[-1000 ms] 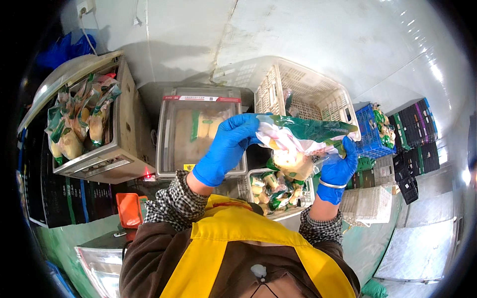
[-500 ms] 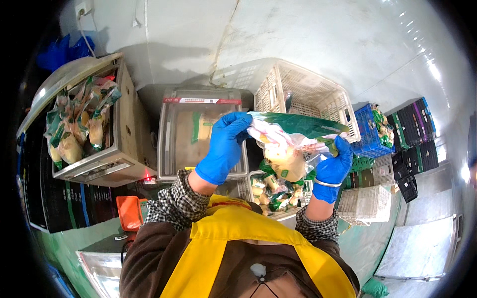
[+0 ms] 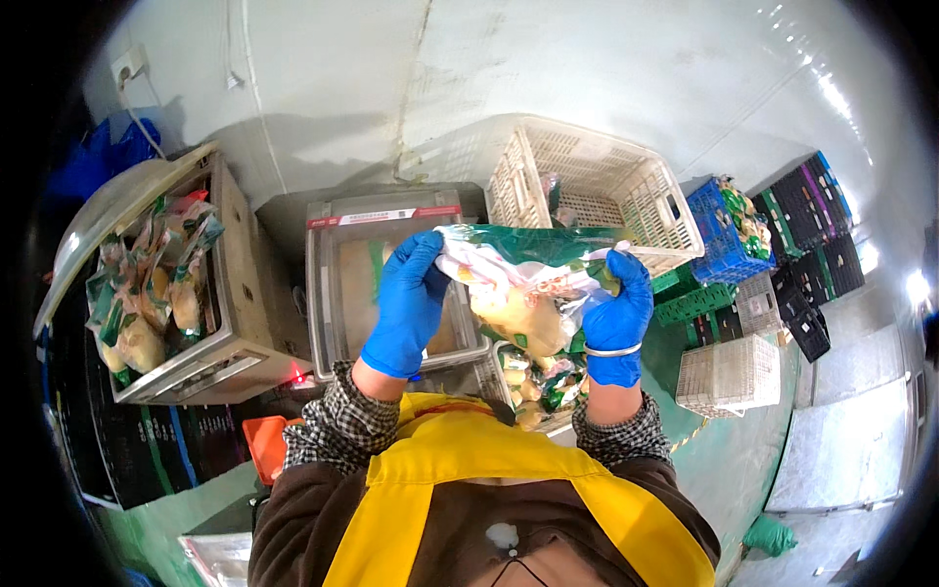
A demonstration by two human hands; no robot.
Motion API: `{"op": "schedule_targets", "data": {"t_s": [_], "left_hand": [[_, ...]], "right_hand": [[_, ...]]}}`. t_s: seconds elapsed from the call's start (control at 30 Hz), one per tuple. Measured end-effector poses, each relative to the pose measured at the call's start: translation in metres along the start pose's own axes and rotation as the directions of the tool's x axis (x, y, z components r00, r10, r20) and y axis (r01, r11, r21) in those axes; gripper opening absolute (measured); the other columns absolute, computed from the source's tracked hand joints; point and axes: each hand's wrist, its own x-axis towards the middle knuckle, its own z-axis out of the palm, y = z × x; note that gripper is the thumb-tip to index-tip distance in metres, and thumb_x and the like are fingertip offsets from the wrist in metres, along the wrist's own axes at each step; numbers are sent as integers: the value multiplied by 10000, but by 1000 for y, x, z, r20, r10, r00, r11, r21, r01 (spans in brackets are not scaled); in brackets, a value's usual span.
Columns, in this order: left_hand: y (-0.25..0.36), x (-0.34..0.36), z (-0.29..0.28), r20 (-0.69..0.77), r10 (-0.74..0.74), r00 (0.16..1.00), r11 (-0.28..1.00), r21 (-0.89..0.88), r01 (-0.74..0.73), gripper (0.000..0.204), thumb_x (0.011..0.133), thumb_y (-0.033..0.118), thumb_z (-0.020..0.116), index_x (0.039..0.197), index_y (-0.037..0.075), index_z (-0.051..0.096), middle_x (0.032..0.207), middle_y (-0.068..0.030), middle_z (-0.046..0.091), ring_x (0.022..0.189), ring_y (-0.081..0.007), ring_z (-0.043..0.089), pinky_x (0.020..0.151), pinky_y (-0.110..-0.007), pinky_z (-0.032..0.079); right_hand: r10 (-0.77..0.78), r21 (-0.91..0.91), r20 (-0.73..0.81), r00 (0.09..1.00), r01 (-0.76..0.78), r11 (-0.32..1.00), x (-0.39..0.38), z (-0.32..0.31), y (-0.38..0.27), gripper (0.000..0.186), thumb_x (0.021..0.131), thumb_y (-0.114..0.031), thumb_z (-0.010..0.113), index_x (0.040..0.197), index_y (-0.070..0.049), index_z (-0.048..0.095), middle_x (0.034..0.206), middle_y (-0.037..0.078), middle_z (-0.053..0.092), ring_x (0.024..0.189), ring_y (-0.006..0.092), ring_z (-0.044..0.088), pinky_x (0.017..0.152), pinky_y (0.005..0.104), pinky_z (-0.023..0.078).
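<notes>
A printed plastic food bag (image 3: pixel 528 277), green along its upper edge and pink and white below, is stretched level between my two blue-gloved hands. Inside its lower part sits a bulky pale yellow food piece, whose kind I cannot make out. My left hand (image 3: pixel 406 301) pinches the bag's left upper corner. At the opposite corner my right hand (image 3: pixel 618 315), with a pale band round its wrist, is closed on the plastic. Beneath the bag, a crate of similar filled bags (image 3: pixel 543 386) is partly hidden.
Left stands a vacuum-sealing machine (image 3: pixel 245 284), clear lid raised, several filled bags (image 3: pixel 147 293) inside. A second machine (image 3: pixel 328 284) in the middle has its clear lid down. Beyond the bag is a white slatted crate (image 3: pixel 675 220); right are a blue crate (image 3: pixel 724 235) and another white crate (image 3: pixel 729 377).
Both hands and the bag have shifted a little left, still gripping the same corners. The whole view has also shifted slightly.
</notes>
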Motion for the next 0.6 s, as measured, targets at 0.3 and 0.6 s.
{"op": "schedule_targets", "data": {"t_s": [0.3,0.6], "left_hand": [[-16,-34,3,299,7,954,973,217,-76,587,774,83,630,1287,32,351,1265,-77,445,1156,-190,436,994,-330,330],[16,-57,-4,157,-15,987,863,500,-66,682,602,120,788,1182,13,445,1092,-72,558,994,-164,543,865,-298,442]], "right_hand": [[352,251,80,932,-361,898,-6,23,3,118,772,-70,590,880,-27,606,921,89,610,887,207,571,822,351,465],[479,-368,377,793,-346,863,8,22,-4,247,843,-168,533,982,32,569,947,146,614,830,269,612,762,353,513]]}}
